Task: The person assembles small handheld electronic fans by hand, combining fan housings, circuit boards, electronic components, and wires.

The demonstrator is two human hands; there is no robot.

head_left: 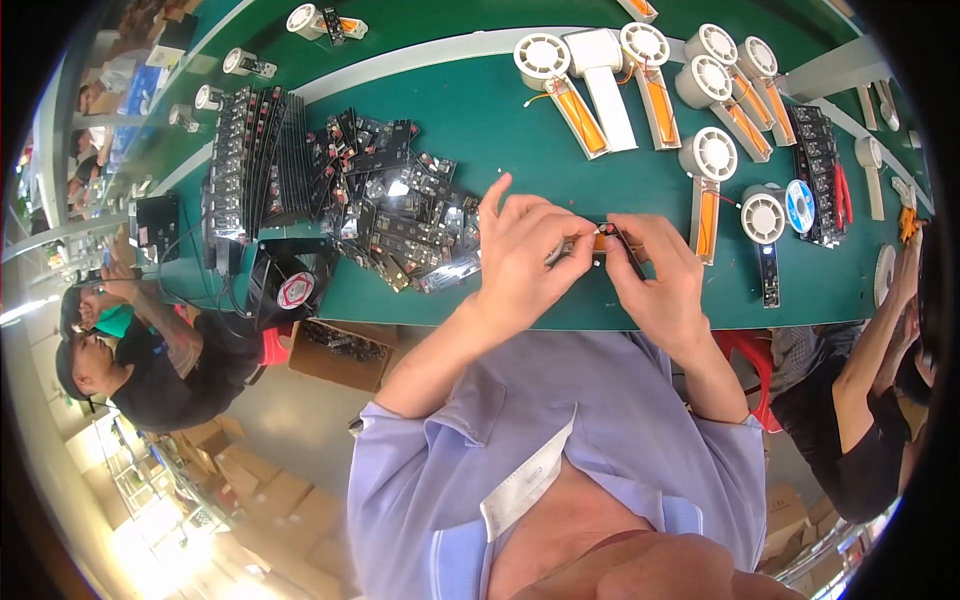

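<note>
My right hand (657,275) pinches a small black circuit board (628,254) between thumb and fingers, near the table's front edge. Thumb and forefinger of my left hand (528,255) are pressed together at the board's left end, the other fingers curled or raised. What sits in that pinch is too small to tell; a tiny white part and a bit of orange show between the hands. Right of them lies a white handheld fan (714,155), its handle open over an orange battery (706,215).
Loose black circuit boards (400,200) are heaped left of my hands, beside an upright stack of boards (250,165) and a black cooling fan (290,285). Several white fans (541,58) lie at the back. A solder spool (799,206) and red-handled tool (842,192) lie right. People sit on both sides.
</note>
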